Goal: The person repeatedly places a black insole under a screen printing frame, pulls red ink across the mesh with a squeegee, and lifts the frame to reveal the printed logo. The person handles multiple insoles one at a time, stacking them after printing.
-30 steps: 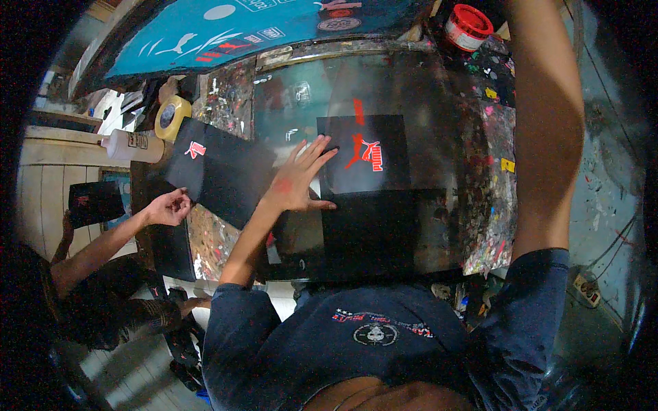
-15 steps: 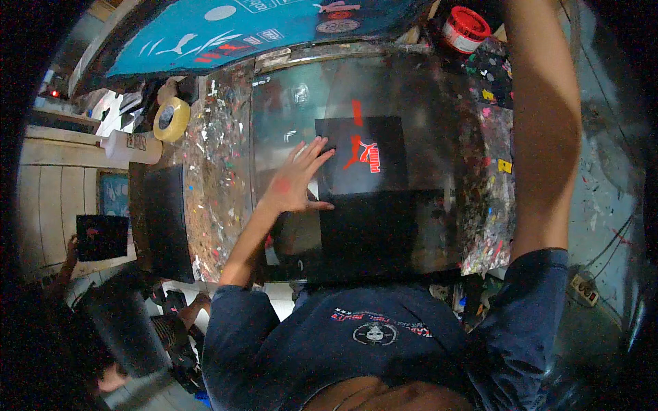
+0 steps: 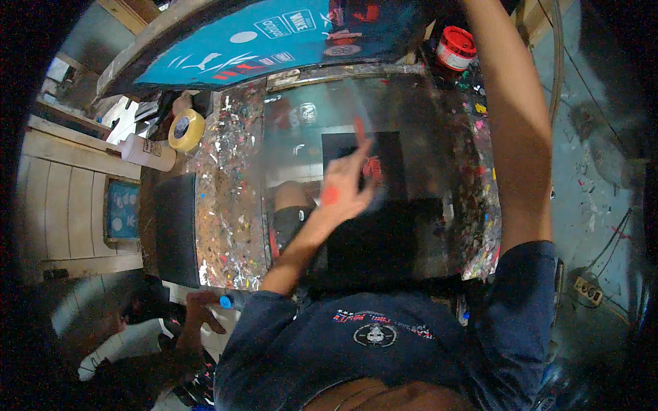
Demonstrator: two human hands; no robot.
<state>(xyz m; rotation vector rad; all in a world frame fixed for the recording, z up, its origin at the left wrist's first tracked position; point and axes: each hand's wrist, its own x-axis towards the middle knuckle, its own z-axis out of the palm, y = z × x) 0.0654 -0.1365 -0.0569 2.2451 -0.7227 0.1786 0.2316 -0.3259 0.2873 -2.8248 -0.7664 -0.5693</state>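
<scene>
My left hand (image 3: pixel 345 188) is over the dark glossy work board (image 3: pixel 295 147), above a black sheet (image 3: pixel 337 146) with a red print. Its forefinger is stretched toward the far side, the other fingers are partly bent and smeared by motion, and nothing shows in them. Much of the print (image 3: pixel 372 166) is behind the fingers. A red smear marks the back of this hand. My right arm (image 3: pixel 517 116) reaches up past the top edge, so the right hand is out of sight. Nearest to that arm is the raised printing screen (image 3: pixel 205 51) with blue mesh and stencilled shapes.
A red-lidded tub (image 3: pixel 456 48) stands at the far right. Left of the board are a tape roll (image 3: pixel 186 130), a whitish bottle (image 3: pixel 149 152) and a black panel (image 3: pixel 176 229). Another person's hand (image 3: pixel 200 312) shows at the lower left. Paint spots cover the table (image 3: pixel 229 185).
My left hand has moved right, from the sheet's left edge to over the print. The black square that the other person held up is out of sight. The view has shifted slightly.
</scene>
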